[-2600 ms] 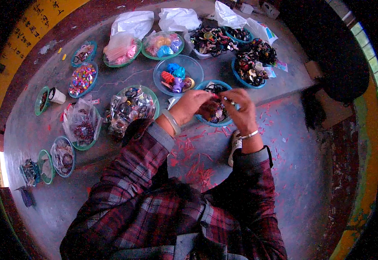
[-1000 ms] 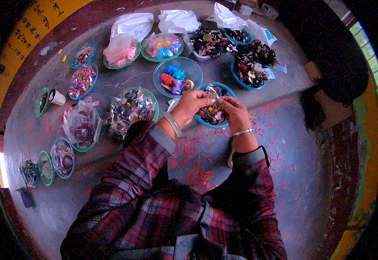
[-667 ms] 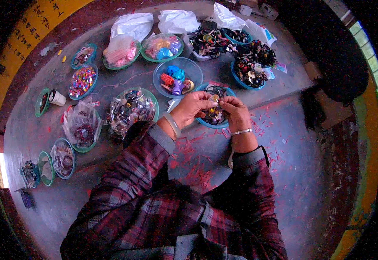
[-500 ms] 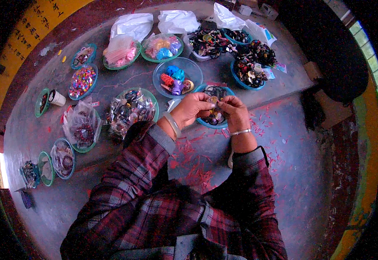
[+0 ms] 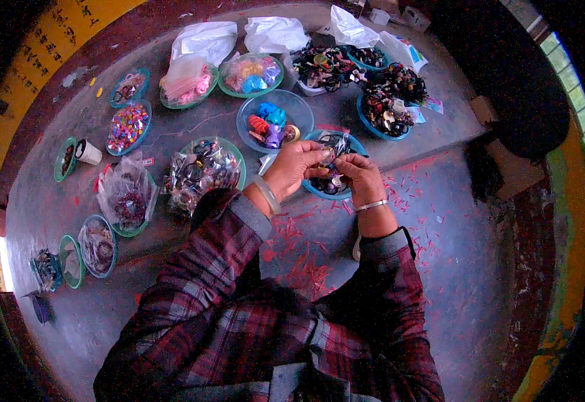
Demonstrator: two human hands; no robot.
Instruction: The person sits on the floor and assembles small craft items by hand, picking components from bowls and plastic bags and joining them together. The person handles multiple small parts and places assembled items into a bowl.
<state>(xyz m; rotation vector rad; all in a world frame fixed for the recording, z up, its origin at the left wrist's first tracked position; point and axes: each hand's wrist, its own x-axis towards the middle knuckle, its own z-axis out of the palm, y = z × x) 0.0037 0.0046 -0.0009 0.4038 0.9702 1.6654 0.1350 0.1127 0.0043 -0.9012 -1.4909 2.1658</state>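
My left hand (image 5: 297, 163) is closed, thumb and fingertips pinched together over a blue basin (image 5: 320, 194). Close beside it, my right hand (image 5: 361, 175) pinches too, its fingertips almost meeting the left ones. Whatever sits between the fingers is too small to make out. Dark hair ties (image 5: 335, 143) and other small dark pieces fill the basin under my hands, partly covered by them. A clear bowl (image 5: 245, 127) with blue, red and purple bundles stands just beyond my left hand.
To the left, a green basin (image 5: 241, 161) holds bagged trinkets, and a blue basin (image 5: 126, 147) holds colourful beads. Dark hair ties heap a basin (image 5: 371, 127) at the right. White plastic bags (image 5: 276, 33) lie along the back. Red scraps (image 5: 309, 275) litter the lower surface near me.
A small yellowish round piece seen between my fingertips earlier no longer shows there. My right hand has shifted slightly left and down; the left has barely moved.
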